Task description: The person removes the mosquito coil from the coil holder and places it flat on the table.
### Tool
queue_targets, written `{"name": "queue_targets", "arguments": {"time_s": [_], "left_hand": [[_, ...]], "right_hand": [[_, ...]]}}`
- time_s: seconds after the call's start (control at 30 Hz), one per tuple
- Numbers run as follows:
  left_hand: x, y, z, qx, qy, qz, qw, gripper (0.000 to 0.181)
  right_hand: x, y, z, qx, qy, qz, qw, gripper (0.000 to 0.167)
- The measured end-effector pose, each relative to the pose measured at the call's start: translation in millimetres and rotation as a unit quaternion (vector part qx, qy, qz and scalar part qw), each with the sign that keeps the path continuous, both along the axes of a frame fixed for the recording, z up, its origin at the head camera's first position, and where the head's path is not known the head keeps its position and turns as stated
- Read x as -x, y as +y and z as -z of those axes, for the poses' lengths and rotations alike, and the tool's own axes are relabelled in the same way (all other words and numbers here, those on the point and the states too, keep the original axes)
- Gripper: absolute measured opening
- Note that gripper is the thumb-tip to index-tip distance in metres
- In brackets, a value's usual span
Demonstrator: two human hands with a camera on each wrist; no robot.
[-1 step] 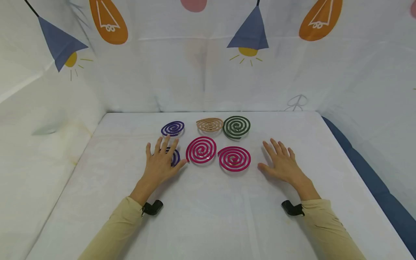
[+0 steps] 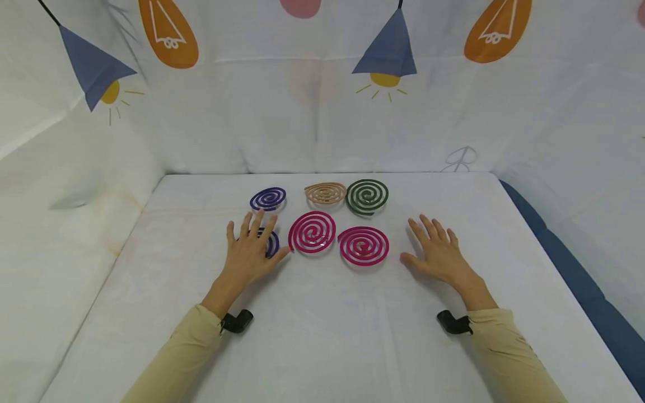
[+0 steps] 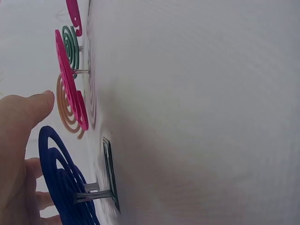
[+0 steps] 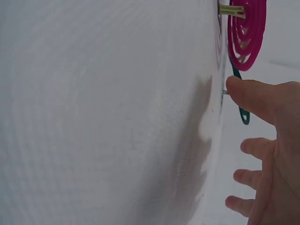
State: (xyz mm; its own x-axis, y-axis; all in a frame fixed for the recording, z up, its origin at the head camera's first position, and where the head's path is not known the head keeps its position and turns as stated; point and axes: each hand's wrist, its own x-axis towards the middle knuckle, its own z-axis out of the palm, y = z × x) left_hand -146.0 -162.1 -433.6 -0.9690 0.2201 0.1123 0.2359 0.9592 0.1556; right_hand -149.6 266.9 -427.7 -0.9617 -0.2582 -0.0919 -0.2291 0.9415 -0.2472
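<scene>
The left hand (image 2: 248, 258), fingers spread, is over the nearer blue spiral coil (image 2: 272, 244) and partly hides it; whether it touches the coil I cannot tell. In the left wrist view that blue coil (image 3: 58, 187) stands raised on a small metal stand (image 3: 110, 176). The right hand (image 2: 443, 263) is spread with nothing in it, to the right of a pink coil (image 2: 364, 246). Another pink coil (image 2: 312, 232) lies between the two. In the right wrist view the right hand's (image 4: 276, 136) thumb overlaps a green coil in the background.
Behind are a second blue coil (image 2: 267, 198), a tan coil (image 2: 325, 193) and a green coil (image 2: 367, 197). They stand near the back of the white table (image 2: 322, 336). A white printed cloth (image 2: 272, 112) hangs behind the table, and dark blue padding (image 2: 554, 252) lies along the right.
</scene>
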Motion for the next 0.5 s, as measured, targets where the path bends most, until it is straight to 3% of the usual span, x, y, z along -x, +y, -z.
{"name": "queue_targets", "arguments": {"time_s": [0.3, 0.5], "left_hand": [[0.4, -0.8, 0.5, 0.0, 0.005, 0.001, 1.0, 0.091], [-0.5, 2.8, 1.5, -0.035, 0.019, 0.017, 0.9991, 0.086]], "right_hand": [[1.3, 3.6, -1.3, 0.017, 0.005, -0.01, 0.9998, 0.086], [2.7, 7.0, 1.3, 0.07, -0.005, -0.019, 0.9974, 0.082]]}}
